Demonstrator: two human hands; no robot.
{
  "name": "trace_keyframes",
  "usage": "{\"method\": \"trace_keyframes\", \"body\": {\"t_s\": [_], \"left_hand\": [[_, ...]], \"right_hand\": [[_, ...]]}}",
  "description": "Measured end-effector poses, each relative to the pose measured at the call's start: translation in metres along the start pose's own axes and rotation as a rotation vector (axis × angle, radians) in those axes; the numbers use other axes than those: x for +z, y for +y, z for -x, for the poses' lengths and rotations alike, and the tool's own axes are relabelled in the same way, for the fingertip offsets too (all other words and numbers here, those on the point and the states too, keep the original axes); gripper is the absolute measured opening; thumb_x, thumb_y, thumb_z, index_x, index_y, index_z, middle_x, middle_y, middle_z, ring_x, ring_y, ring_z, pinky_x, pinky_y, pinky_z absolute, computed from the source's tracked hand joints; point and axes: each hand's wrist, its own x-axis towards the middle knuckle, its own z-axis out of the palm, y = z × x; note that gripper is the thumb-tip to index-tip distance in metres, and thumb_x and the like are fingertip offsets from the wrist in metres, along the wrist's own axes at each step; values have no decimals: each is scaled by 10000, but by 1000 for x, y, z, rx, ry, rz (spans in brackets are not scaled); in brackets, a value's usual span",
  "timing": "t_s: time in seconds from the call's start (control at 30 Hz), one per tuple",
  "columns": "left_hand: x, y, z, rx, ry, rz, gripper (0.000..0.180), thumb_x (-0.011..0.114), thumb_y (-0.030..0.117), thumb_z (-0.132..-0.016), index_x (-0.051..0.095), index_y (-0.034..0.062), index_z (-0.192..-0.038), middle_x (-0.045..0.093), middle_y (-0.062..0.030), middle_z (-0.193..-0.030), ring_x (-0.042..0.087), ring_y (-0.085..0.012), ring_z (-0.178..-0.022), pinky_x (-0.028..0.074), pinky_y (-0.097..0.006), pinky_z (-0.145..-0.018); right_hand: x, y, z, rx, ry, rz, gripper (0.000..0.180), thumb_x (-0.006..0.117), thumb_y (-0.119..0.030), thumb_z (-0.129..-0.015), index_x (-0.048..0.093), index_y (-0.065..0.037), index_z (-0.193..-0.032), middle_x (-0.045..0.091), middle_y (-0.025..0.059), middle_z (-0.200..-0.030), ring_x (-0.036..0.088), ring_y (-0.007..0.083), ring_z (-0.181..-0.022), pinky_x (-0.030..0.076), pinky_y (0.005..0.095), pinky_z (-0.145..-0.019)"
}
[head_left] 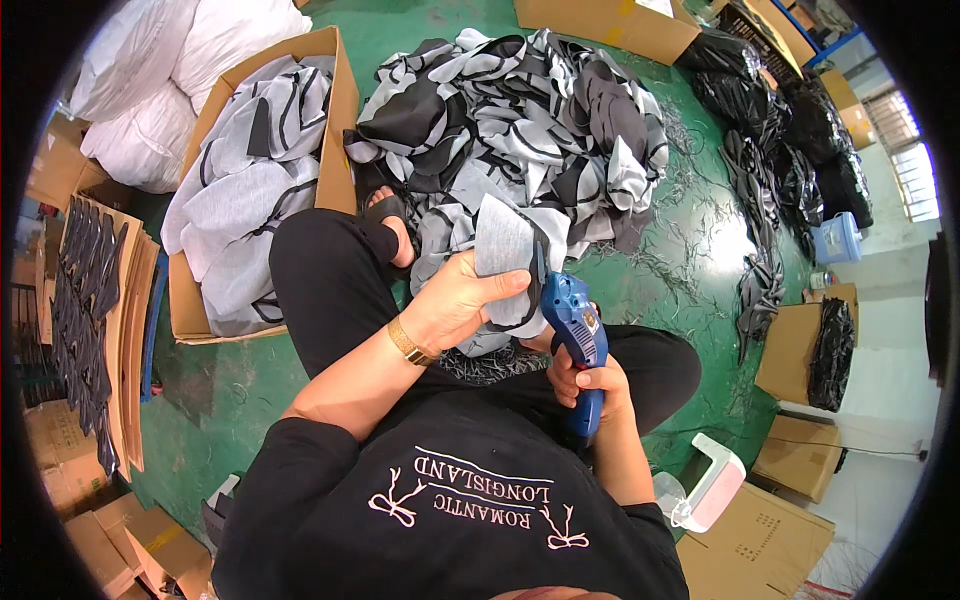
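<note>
Blue plastic casing marks the handheld power tool [580, 338] at the centre of the frame, slightly right of middle. Its long axis runs nearly upright, leaning a little left at the top: the handle's butt points to the lower edge, the head to the upper edge. The right hand [592, 382] is wrapped around the handle, thumb across it. Just left of the tool, the left hand [452, 302] pinches a grey fabric piece [503, 240], thumb on top. That piece also stands lengthwise up the frame, its rounded end low, a dark strip along its right side. The tool's head sits at that side; whether they touch, I cannot tell. Beyond, a heap of grey and black fabric [515, 125] fills the upper middle, beside an open cardboard box [341, 130] at upper left.
</note>
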Motion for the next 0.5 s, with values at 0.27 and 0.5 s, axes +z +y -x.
{"method": "trace_keyframes", "body": {"t_s": [0.27, 0.5], "left_hand": [[0, -9, 0, -44, 1, -8, 275, 663, 83, -854, 602, 32, -1117, 646, -34, -1043, 618, -134, -937, 501, -292, -817], [-8, -4, -5, -12, -6, 84, 250, 648, 68, -861, 606, 44, -1107, 652, -38, -1045, 629, -137, -930, 510, -298, -813]], "right_hand": [[-7, -9, -13, -119, 15, -97, 308, 647, -115, -633, 482, -18, -874, 378, 15, -618, 372, 129, -525, 374, 254, -413], [-8, -18, 7, -111, -6, 61, 336, 679, -131, -602, 483, -5, -844, 411, 43, -599, 418, 146, -514, 393, 261, -415]]}}
